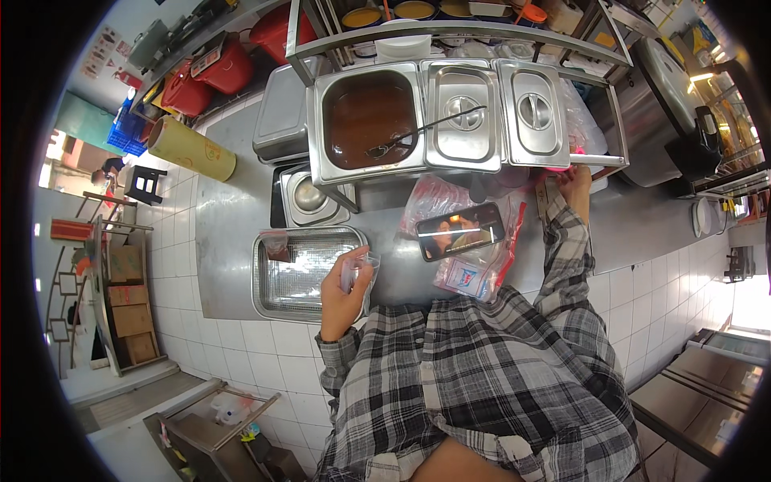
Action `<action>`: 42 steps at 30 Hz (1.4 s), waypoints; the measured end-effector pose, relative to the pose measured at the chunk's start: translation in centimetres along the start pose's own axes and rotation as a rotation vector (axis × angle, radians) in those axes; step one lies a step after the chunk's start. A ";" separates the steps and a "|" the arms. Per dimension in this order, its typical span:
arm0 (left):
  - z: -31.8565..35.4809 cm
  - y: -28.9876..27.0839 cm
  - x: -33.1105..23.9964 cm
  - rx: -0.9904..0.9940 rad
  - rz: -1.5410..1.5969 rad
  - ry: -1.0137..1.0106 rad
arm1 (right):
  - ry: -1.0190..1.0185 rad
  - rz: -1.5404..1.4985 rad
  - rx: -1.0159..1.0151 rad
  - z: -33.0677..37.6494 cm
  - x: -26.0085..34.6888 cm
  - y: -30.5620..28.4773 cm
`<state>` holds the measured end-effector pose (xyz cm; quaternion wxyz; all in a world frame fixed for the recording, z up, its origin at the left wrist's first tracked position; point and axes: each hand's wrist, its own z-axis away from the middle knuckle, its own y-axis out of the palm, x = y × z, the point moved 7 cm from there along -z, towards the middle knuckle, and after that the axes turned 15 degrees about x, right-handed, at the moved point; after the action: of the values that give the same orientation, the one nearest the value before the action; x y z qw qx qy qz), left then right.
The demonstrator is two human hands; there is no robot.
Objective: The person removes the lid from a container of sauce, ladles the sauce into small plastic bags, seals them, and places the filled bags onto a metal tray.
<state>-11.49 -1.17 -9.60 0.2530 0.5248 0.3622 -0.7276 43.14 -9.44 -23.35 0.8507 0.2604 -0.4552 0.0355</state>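
My left hand (344, 296) is closed around a small clear plastic bag (371, 261), over the right edge of a shallow metal tray (259, 281). A small bag of reddish-brown sauce (276, 246) lies in the tray's far left corner. My right hand (575, 193) reaches to the lower right end of the metal rack, beside something bright pink (556, 169); its fingertips are hidden. A phone (459, 231) with a lit screen rests on clear plastic packaging (466, 277) between my arms. Beyond it stands an uncovered steel pan of brown sauce (365, 112) with a ladle (393, 145) in it.
Two lidded steel pans (462, 149) (536, 145) sit right of the sauce. A steel container (312, 201) stands on the counter (233, 241) below them. A yellow cylinder (191, 149) is at the left, a large steel cooker (654, 104) at the right. Red buckets (225, 64) stand at the back left.
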 end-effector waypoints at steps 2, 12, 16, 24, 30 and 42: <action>0.4 -0.2 0.5 -0.017 0.010 -0.026 | -0.009 0.011 -0.038 3.5 0.3 2.0; -0.1 0.2 0.4 0.008 0.023 -0.010 | -0.459 0.246 0.051 6.0 1.4 -4.4; -0.3 0.4 0.3 0.022 -0.003 -0.003 | -0.421 0.168 0.079 6.7 1.7 -4.9; -0.5 0.6 0.7 0.038 0.028 -0.024 | -0.467 0.219 0.162 8.0 2.7 -4.6; -0.2 0.5 0.9 0.030 0.048 -0.036 | -0.433 0.283 0.209 8.4 3.6 -2.8; 0.2 0.2 1.3 -0.007 0.023 -0.015 | -0.214 0.193 0.588 9.9 0.8 4.6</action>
<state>-11.86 -1.41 -10.90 0.2661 0.5226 0.3568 -0.7272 34.74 -10.36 -16.35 0.6792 0.4528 -0.5349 0.2180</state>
